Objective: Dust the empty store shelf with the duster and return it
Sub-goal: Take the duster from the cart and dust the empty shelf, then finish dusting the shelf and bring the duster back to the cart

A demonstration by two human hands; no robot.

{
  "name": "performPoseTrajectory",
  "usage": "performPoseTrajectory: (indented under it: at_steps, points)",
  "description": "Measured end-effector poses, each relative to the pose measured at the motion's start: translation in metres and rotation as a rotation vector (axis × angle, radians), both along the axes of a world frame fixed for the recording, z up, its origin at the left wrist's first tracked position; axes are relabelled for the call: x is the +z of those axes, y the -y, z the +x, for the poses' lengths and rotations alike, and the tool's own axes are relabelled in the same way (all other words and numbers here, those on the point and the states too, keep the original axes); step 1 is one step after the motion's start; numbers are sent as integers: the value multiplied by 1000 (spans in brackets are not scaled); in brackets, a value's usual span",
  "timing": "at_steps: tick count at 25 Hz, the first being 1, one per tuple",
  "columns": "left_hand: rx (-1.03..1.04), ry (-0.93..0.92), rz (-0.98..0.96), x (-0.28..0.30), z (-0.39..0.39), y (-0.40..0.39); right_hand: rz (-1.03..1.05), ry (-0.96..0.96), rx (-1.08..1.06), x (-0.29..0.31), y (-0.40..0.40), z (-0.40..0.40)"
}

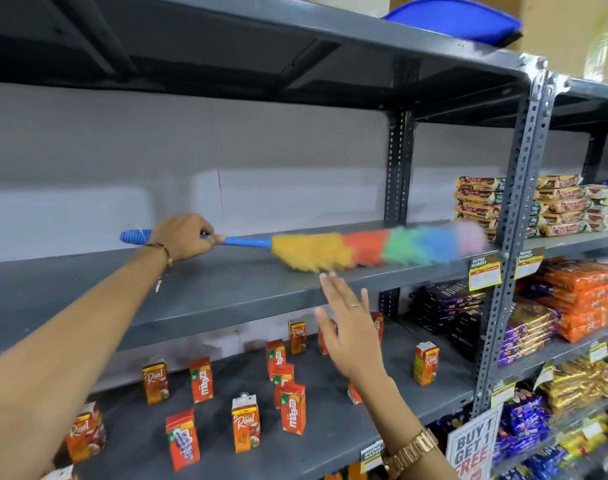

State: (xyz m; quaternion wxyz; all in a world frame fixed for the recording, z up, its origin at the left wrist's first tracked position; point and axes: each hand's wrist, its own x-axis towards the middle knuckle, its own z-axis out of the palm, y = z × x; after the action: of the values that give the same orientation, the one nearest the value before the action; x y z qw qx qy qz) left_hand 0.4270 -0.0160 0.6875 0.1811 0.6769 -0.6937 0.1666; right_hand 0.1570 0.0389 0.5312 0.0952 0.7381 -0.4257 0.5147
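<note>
Left hand (183,237) fingers clamp the duster (330,249) handle; right hand (347,327) fingers spread.

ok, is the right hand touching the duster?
Apart. Head view shows the right hand open below the shelf edge, clear of the duster, which the left hand holds.
</note>
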Motion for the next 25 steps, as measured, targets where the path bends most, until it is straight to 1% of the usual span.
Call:
performPoseTrajectory:
  at_steps: [1,2,3,6,9,11,13,16,18,20,22,25]
  points:
    - [1,-30,51,-3,12,-5,-41,46,-40,-1,-3,-5]
    - [19,-44,49,-4,18,-8,-82,78,-90,-3,-6,-11]
    - [39,-26,2,-3,18,-9,-109,94,-142,-6,-7,-17]
    - [52,142,-212,8,-3,-8,-116,96,-301,-8,-9,-39]
    - [-72,179,-341,11,-24,-12,-134,133,-435,-4,-14,-63]
    - [-224,156,-355,6,-41,-9,-160,197,-508,-4,-24,-83]
    - [-394,159,-340,0,-70,-9,-192,261,-591,-10,-35,-107]
    - [-567,270,-311,-9,-122,-11,-188,298,-659,-33,-55,-145]
    - [-635,378,-224,-22,-168,-18,-83,271,-684,-66,-67,-170]
    - [-686,524,-96,-45,-221,-29,48,259,-720,-107,-79,-193]
    - [-745,694,-6,-76,-274,-45,177,231,-769,-152,-93,-210]
    - [-836,829,119,-140,-335,-61,341,205,-839,-208,-121,-227]
